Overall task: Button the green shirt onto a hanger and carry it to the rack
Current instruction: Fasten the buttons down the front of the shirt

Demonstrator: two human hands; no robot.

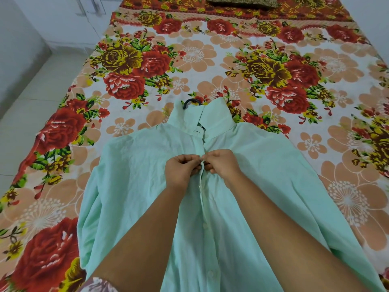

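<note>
Pinching the green shirt (147, 186) placket near its upper buttons, my left hand (182, 170) and right hand (223, 163) close tight to fasten it around the hanger (190, 102) on the bed (273, 49).

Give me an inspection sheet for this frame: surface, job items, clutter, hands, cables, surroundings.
Surface: bed under a floral sheet.
Job's things: green shirt lies flat, front up; black hanger hook sticks out at the collar. No rack in view.
Clutter: patterned pillow at the far end.
Grippers: left hand and right hand pinch the placket at an upper button.
Cables: nothing seen.
Surroundings: pale tiled floor and wall on the left.
</note>
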